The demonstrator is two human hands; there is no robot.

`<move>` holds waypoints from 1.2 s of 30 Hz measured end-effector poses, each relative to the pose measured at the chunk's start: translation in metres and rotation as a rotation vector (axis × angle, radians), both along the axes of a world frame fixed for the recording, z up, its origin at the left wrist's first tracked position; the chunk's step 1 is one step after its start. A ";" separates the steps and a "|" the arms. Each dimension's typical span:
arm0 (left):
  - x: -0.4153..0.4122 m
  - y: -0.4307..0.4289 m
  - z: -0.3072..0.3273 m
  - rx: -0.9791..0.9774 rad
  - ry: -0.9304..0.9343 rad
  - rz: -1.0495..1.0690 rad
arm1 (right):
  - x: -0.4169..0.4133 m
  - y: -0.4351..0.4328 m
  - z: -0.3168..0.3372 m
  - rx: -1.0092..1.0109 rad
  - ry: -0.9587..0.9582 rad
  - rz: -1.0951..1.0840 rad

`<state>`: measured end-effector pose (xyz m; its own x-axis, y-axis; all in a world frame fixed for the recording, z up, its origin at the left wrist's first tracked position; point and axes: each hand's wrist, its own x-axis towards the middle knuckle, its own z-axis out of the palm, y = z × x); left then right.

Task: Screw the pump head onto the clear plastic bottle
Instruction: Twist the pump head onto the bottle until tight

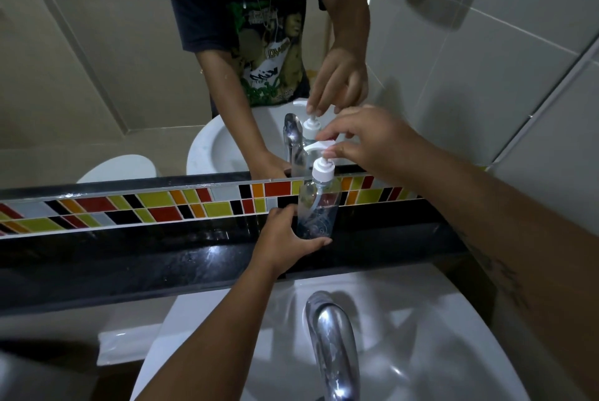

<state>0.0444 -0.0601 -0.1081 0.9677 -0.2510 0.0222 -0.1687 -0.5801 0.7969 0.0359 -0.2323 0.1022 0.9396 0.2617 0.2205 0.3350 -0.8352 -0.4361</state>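
Head view, centre frame, left hand (285,238) gripping clear plastic bottle (316,209) standing on black ledge (129,258), a little clear liquid sitting inside, right hand (366,138) pinching white pump head (321,160) sitting on its neck.

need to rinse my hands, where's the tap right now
The tap is at the bottom centre of the head view, over the white sink, nearer the camera than the bottle.

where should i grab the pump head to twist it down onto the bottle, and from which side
Take the ribbed white collar of the pump head, not the thin spout, which points left and gives a poor grip. Come from the right and above, as the right hand does now, while the left hand steadies the upright clear bottle low on its body on the black ledge.
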 end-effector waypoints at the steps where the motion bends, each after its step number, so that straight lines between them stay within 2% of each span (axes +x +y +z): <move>1: 0.000 0.000 0.000 -0.002 -0.002 0.000 | 0.001 0.000 0.001 -0.026 0.002 0.013; 10: 0.001 0.001 0.001 -0.024 -0.006 -0.015 | 0.001 -0.004 0.011 -0.163 0.070 0.084; 25: 0.001 0.000 0.004 -0.030 -0.002 -0.024 | 0.005 -0.004 0.015 -0.163 0.130 0.208; 31: 0.001 -0.001 0.004 -0.023 0.004 -0.018 | 0.004 -0.005 0.013 -0.136 0.078 0.213; 36: 0.001 -0.001 0.004 -0.018 0.009 -0.015 | 0.005 -0.006 0.011 -0.120 0.116 0.203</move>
<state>0.0449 -0.0606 -0.1038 0.9639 -0.2655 0.0178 -0.1700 -0.5628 0.8089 0.0410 -0.2388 0.1135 0.8824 0.4652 0.0699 0.4543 -0.8043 -0.3831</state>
